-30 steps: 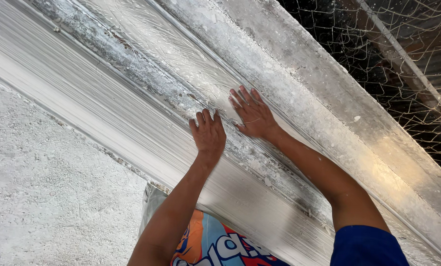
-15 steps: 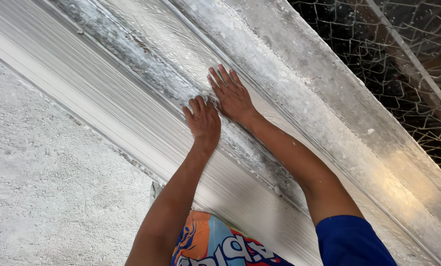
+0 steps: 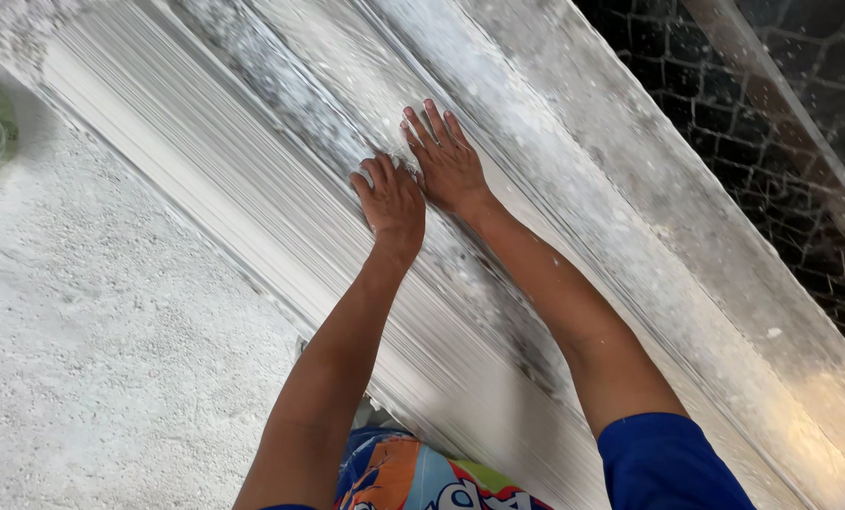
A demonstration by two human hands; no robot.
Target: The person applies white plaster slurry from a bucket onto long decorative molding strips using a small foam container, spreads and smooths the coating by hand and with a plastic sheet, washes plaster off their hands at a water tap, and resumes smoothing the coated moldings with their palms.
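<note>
A long white plaster moulding (image 3: 281, 236) runs diagonally across a rough, powder-dusted table (image 3: 92, 378), lying directly on it. Both hands press flat on the moulding's grey-streaked ridge, left hand (image 3: 392, 200) just beside right hand (image 3: 446, 161).

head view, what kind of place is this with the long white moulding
Probably a plaster workshop or casting yard. A long white ribbed plaster moulding runs across a rough, powder-dusted grey bench surface. Both bare hands, left hand and right hand, press flat on it, and dark wire mesh fencing stands behind.
</note>
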